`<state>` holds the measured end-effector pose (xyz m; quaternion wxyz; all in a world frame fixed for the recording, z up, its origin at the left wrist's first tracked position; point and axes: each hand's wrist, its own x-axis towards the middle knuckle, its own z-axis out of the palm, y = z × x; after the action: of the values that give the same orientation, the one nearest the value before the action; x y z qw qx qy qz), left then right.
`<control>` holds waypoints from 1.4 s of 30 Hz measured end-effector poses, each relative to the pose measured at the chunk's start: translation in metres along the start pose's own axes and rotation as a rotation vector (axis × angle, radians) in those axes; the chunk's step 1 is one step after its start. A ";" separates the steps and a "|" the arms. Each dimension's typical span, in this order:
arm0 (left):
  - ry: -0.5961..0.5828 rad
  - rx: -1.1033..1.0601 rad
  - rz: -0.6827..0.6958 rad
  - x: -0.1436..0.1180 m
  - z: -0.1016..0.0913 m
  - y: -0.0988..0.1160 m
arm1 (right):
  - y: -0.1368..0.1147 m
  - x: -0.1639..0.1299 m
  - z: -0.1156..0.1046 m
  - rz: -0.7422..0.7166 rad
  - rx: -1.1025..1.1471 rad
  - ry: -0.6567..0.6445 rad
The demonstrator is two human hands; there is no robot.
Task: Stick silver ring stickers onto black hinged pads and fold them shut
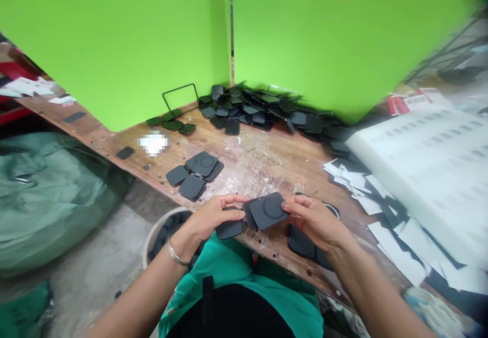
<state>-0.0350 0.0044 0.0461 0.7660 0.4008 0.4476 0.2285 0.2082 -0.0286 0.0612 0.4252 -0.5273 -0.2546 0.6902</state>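
Both of my hands hold a dark grey folding pad assembly [267, 211] just above the near edge of the wooden workbench [251, 160]. My left hand [213, 216] grips its left panels, one of which hangs down by my fingers. My right hand [310, 218] pinches the right edge of the square panel with a round ring mark. A second unfolded assembly [196, 173] lies flat on the bench to the left. Under my right hand more dark pads [301, 241] lie on the bench.
A big heap of dark pads [263, 109] fills the back by the green wall. White and black paper scraps [366, 190] and a white perforated tray [430, 160] sit right. A bucket [160, 231] with pads and a green sack [49, 195] stand on the floor left.
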 end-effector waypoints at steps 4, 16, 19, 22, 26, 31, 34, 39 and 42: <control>0.029 -0.096 -0.024 0.002 0.002 -0.006 | 0.004 0.001 0.006 0.030 0.008 -0.011; 0.069 -0.104 0.005 -0.002 0.009 -0.006 | 0.007 0.002 0.012 0.025 0.046 0.051; 0.088 -0.110 0.008 -0.003 0.011 -0.006 | 0.008 0.002 0.013 0.012 0.037 0.063; 0.100 -0.097 0.014 -0.002 0.013 -0.006 | 0.010 0.003 0.013 -0.009 0.029 0.070; 0.090 -0.075 0.017 -0.001 0.013 -0.006 | 0.012 0.002 0.013 -0.024 0.017 0.092; 0.093 -0.086 0.014 -0.002 0.015 -0.005 | 0.011 0.001 0.014 -0.031 0.008 0.128; 0.109 -0.068 0.018 -0.003 0.016 -0.004 | 0.010 -0.001 0.014 -0.042 -0.002 0.131; 0.131 -0.043 0.017 -0.004 0.019 -0.003 | 0.009 -0.003 0.014 -0.062 -0.033 0.127; 0.154 -0.031 0.032 -0.004 0.021 -0.003 | 0.009 -0.003 0.015 -0.077 -0.040 0.134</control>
<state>-0.0191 -0.0086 0.0514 0.7316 0.3774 0.4953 0.2776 0.1913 -0.0344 0.0607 0.4567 -0.5705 -0.2594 0.6314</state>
